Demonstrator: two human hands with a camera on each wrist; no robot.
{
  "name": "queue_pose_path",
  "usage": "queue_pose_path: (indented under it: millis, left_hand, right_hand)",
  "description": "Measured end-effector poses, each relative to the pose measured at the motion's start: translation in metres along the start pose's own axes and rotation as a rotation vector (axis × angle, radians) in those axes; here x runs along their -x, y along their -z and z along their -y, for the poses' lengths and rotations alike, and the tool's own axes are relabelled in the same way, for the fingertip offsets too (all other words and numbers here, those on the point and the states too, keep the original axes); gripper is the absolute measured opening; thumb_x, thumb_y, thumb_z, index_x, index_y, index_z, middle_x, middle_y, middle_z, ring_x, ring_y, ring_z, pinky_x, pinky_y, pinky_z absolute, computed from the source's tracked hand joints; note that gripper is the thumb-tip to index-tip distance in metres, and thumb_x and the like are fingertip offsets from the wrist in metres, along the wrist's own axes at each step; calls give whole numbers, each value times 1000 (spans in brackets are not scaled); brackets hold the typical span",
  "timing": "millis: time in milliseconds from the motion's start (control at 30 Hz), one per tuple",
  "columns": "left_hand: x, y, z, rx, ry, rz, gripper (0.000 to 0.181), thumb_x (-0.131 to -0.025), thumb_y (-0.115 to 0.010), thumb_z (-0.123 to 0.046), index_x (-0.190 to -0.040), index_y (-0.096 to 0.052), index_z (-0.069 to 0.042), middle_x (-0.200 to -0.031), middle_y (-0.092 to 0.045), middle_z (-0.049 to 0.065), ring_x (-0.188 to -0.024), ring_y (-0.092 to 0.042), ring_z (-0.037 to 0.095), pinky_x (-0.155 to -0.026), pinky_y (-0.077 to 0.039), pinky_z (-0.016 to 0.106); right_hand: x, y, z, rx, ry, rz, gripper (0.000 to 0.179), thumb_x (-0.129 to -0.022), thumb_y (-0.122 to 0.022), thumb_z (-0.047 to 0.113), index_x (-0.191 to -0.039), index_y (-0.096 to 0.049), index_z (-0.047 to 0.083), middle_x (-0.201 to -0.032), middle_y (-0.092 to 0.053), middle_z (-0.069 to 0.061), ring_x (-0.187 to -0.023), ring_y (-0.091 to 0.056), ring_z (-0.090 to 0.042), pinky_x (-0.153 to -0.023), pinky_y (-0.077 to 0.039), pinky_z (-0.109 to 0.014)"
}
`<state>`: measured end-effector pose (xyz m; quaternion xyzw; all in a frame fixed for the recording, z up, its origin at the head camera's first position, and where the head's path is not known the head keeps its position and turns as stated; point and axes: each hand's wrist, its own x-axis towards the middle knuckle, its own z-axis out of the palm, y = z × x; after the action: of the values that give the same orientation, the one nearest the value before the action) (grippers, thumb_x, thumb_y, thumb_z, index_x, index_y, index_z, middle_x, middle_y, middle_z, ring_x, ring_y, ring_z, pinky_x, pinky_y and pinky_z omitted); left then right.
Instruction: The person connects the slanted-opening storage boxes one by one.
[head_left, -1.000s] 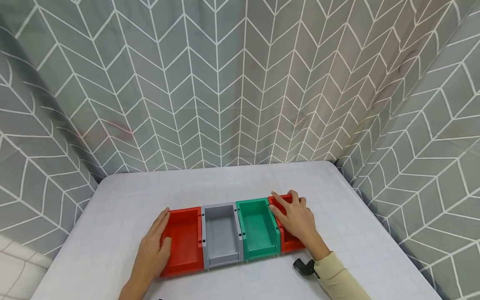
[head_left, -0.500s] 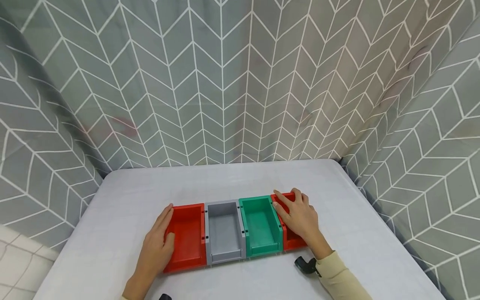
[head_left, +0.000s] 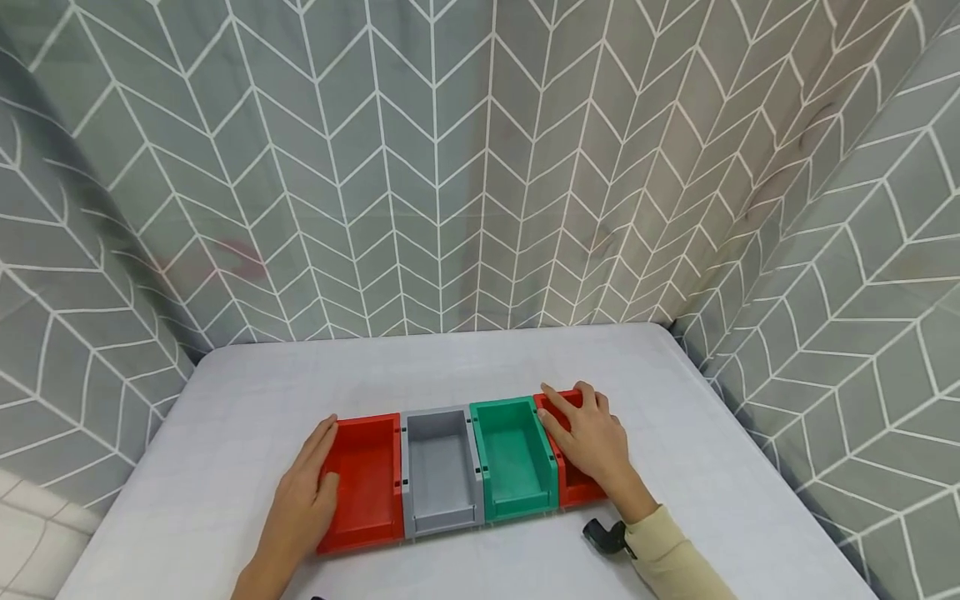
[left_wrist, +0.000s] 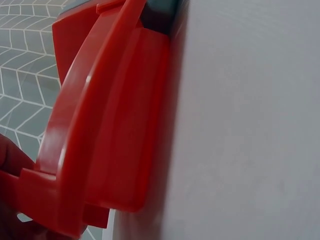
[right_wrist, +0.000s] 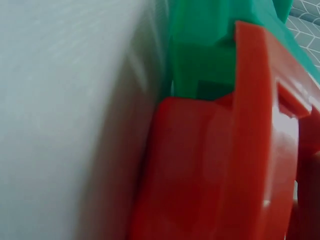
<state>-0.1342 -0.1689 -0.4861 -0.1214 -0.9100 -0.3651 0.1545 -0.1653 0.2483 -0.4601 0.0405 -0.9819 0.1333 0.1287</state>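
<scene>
Four open-front plastic bins stand side by side in a row on the table. On the left is a red bin (head_left: 363, 479), then a grey bin (head_left: 442, 467), a green bin (head_left: 516, 454) and a second red bin (head_left: 577, 483). My left hand (head_left: 296, 500) grips the left wall of the left red bin, fingers along its outer side and thumb over the rim. My right hand (head_left: 592, 437) holds the right red bin from above, fingers spread over it and hiding much of its inside. The wrist views show the red bins' front lips close up, low over the cloth.
A white cloth covers the table (head_left: 450, 367). Grey curtains (head_left: 450, 167) with white chevron lines hang behind it and at both sides. A black wrist camera mount (head_left: 606, 536) sits by the right cuff. White tiles (head_left: 37, 533) show at lower left.
The head view shifted slightly and came back. Both hands keep the same hold on the red bins, and the row of bins keeps its place.
</scene>
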Motion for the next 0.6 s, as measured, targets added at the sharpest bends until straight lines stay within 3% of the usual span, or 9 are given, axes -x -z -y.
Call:
queue_pose_path:
  millis: [367,533,600]
  left_hand:
    - [-10,-7,2,-8,-30,29,67,-94,-57,6,-158,-36,5,-164,-34,17,-146,-38,41,-105,-42,61]
    - [-16,0,-5,-57,-56,44,72,-92,-61,3,-159,-35,4,-162,-35,23,-144,-38,46,-106,-41,64]
    - [-20,6,-12,-116,-46,38,73,-94,-63,-4,-160,-33,1,-162,-33,26,-145,-33,51,-107,-36,68]
  right_hand:
    - [-1,6,-2,-43,-37,39,59,-103,-57,50,-155,-53,21,-152,-41,-29,-136,-40,-53,-98,-46,-70]
    - [-7,18,-5,-65,-8,2,62,-103,-60,47,-154,-52,12,-155,-41,-30,-143,-33,-55,-107,-34,-75]
    - [-10,25,-5,-64,18,-22,63,-103,-59,45,-156,-50,12,-159,-37,-29,-147,-26,-54,-111,-26,-75]
